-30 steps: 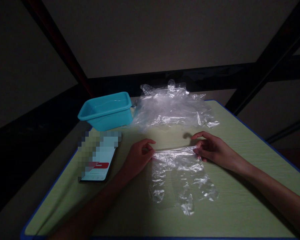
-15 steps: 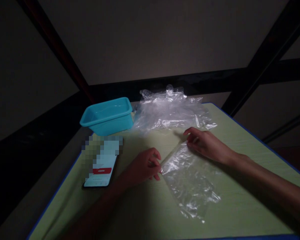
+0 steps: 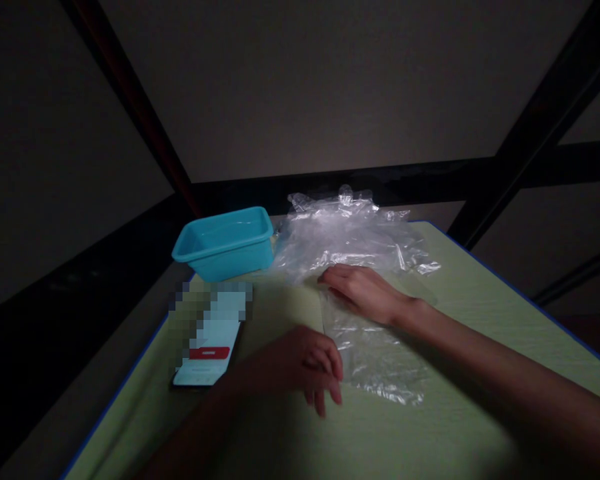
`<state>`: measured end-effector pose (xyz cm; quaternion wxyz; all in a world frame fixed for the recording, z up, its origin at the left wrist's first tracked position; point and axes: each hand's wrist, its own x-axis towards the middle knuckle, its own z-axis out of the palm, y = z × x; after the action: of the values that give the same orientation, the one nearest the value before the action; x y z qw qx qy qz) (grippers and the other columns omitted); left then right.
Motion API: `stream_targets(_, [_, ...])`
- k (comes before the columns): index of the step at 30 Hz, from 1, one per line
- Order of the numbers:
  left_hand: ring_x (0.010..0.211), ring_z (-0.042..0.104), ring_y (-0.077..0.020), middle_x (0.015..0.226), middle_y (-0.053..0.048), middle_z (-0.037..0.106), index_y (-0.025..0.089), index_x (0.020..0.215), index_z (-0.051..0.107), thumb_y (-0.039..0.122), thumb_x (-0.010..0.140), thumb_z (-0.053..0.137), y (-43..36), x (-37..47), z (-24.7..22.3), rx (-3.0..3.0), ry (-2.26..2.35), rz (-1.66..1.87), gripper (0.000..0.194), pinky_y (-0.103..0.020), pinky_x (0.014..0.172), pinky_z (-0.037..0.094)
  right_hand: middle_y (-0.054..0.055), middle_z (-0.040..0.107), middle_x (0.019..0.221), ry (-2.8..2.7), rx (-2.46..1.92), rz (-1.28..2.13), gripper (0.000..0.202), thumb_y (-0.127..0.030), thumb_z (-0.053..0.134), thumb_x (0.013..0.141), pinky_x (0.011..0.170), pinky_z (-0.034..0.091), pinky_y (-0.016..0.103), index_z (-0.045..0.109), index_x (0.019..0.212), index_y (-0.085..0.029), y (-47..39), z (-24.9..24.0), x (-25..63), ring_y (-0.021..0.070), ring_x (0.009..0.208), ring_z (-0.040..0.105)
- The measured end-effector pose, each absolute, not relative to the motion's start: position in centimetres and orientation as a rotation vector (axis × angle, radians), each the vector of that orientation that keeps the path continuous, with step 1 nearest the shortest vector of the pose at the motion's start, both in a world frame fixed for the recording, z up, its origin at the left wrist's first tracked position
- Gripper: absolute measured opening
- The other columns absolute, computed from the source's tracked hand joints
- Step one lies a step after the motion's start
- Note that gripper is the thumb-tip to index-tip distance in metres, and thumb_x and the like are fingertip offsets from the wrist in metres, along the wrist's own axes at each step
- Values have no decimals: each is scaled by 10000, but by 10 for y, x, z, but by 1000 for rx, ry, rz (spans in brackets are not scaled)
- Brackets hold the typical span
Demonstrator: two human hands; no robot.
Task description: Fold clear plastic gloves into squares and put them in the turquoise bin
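Head view: a phone [image 3: 216, 330] lies before a blue bin [image 3: 230, 261]; the blurred left hand [image 3: 305, 360] has fingers loosely spread; beyond sits a plastic pile [image 3: 350, 233]; the right hand [image 3: 363, 291], its pinch unclear, covers a clear plastic piece's [image 3: 380, 363] far end on the tabletop [image 3: 485, 297].

Clear plastic glove [image 3: 380, 367] turned: cuff edge ran left to right at 1.0 s ago, slanted at 0.5 s ago, now runs far to near on the left side. Right hand [image 3: 360, 291] shifted left and slightly far, closer to the plastic pile [image 3: 350, 233]. Left hand [image 3: 305, 360] moved right and near, now blurred; its hold unclear.
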<state>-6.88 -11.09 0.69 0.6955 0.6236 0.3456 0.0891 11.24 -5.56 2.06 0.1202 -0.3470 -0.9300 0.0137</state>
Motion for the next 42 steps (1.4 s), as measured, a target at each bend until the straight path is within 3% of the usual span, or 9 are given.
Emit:
stream_targets(2, [580, 619, -130, 651, -8, 647, 160, 682, 566, 203, 684, 565, -106, -67, 6, 1532, 945, 552, 43, -201, 488, 450, 106, 642, 877, -2703, -994, 53, 192, -97, 420, 862, 691, 461, 310, 607, 902, -119, -64, 21, 123, 207, 805, 593])
stream_targets(6, [876, 633, -179, 926, -72, 684, 157, 792, 638, 111, 726, 491, -99, -65, -8, 1947, 1205, 967, 168, -278, 683, 522, 103, 649, 876, -2648, -947, 143, 245, -155, 380, 905, 689, 500, 315, 623, 895, -123, -86, 14, 148, 191, 784, 610])
stream_targets(10, [1126, 542, -226, 1184, -134, 609, 121, 984, 638, 137, 779, 523, -99, -65, -24, 2369, 1165, 801, 236, -395, 966, 430, 100, 660, 914, -2602, -907, 222, 251, -182, 387, 921, 731, 521, 320, 634, 932, -138, -101, 2, 167, 185, 833, 628])
stream_targets(14, [1306, 351, -240, 1369, -171, 440, 70, 1245, 481, 220, 825, 531, -103, -63, -25, 2585, 1108, 533, 449, -431, 1065, 313, 85, 664, 882, -2498, -887, 246, 201, -179, 431, 908, 713, 524, 310, 629, 883, -155, -104, -8, 181, 176, 823, 624])
stream_targets(20, [1368, 211, -234, 1456, -183, 283, 53, 1341, 342, 283, 866, 466, -105, -64, -24, 2664, 1130, 233, 542, -435, 1101, 228, 84, 661, 859, -2476, -893, 215, 185, -170, 436, 905, 695, 516, 310, 618, 879, -149, -101, -12, 190, 178, 806, 612])
stream_targets(34, [1383, 124, -265, 1489, -186, 179, 52, 1392, 206, 328, 894, 372, -108, -62, -26, 2725, 1234, 22, 593, -467, 1092, 208, 97, 659, 831, -2569, -892, 13, 278, -206, 383, 932, 673, 516, 322, 642, 883, -117, -105, -8, 193, 179, 748, 605])
stream_targets(38, [1378, 146, -282, 1479, -207, 200, 28, 1383, 219, 311, 885, 387, -108, -64, -31, 2727, 1225, 97, 597, -481, 1089, 214, 82, 652, 824, -2572, -807, 55, 255, -206, 395, 930, 675, 507, 309, 634, 889, -128, -110, -5, 189, 166, 750, 593])
stream_targets(42, [1345, 252, -283, 1445, -224, 280, 49, 1351, 292, 254, 882, 384, -106, -69, -32, 2690, 1127, 455, 520, -465, 1061, 283, 73, 659, 816, -2606, -634, 33, 248, -216, 394, 934, 702, 493, 314, 622, 918, -121, -118, -1, 183, 169, 768, 584])
